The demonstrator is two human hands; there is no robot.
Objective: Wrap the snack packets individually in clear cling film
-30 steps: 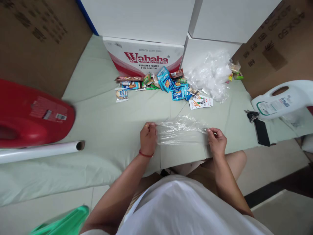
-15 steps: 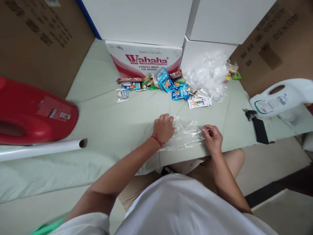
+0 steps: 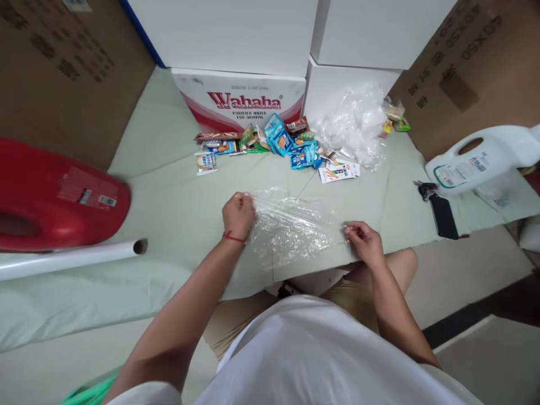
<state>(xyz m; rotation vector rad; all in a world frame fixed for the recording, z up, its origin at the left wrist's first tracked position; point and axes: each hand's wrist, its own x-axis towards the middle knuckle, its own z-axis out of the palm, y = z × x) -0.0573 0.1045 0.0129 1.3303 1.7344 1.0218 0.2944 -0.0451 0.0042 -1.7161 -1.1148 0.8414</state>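
A clear plastic bag [image 3: 291, 230] is stretched between my two hands, just over the pale green cloth near the table's front edge. My left hand [image 3: 238, 215], with a red string at the wrist, is closed on the bag's left end. At the right end, my right hand [image 3: 364, 242] pinches a corner between thumb and fingers. Beyond the bag lies a row of small wrapped snacks [image 3: 278, 140], several in blue packets. A white snack packet [image 3: 337, 172] is the nearest of them to my right hand. Behind it sits a heap of crumpled clear bags [image 3: 352, 126].
A Wahaha carton [image 3: 248, 104] and white boxes stand along the back. On the left are a red jug [image 3: 63, 197] and a white roll [image 3: 71, 259]. A white bottle [image 3: 476, 160], keys [image 3: 426, 190] and a black phone [image 3: 444, 217] lie right. Cardboard [image 3: 54, 73] flanks the left side.
My left hand has moved left with its end of the clear bag, so the bag is spread wider. My right hand keeps about the same place. The view has shifted slightly.
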